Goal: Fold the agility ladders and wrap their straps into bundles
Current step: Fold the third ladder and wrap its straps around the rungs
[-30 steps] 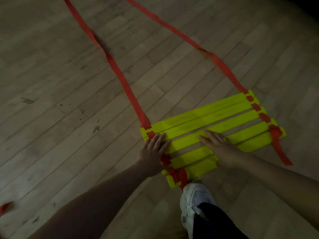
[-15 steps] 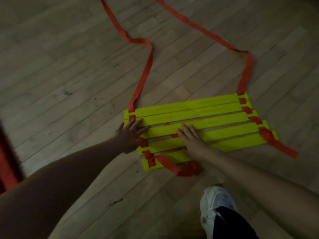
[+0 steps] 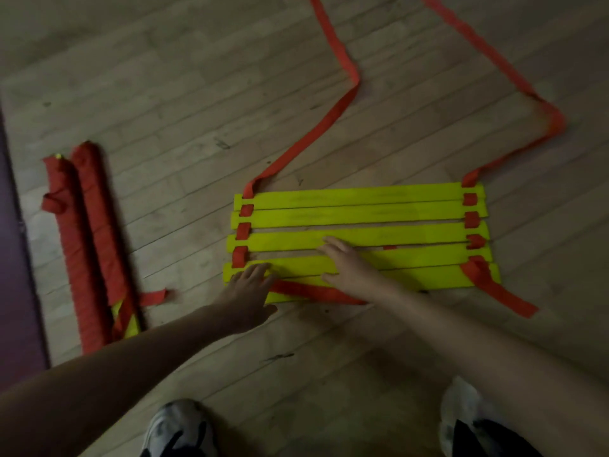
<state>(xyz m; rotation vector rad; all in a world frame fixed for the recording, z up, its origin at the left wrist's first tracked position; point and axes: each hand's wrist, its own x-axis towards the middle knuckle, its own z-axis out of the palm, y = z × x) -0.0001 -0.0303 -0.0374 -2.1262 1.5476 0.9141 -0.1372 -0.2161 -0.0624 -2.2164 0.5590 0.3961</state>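
- The yellow rungs [image 3: 359, 237] now lie square and closer together on the floor [image 3: 164, 94], and the red straps [image 3: 336, 103] have slackened into bends: the ladder is gathering.
- The left hand [image 3: 247, 285] and right hand [image 3: 346, 262] press flat, fingers spread, grasping nothing.
- Two wrapped bundles [image 3: 85, 239] lie well to the left.

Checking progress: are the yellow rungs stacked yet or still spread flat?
Spread flat. The yellow rungs lie side by side on the floor, floor showing between some, none stacked.
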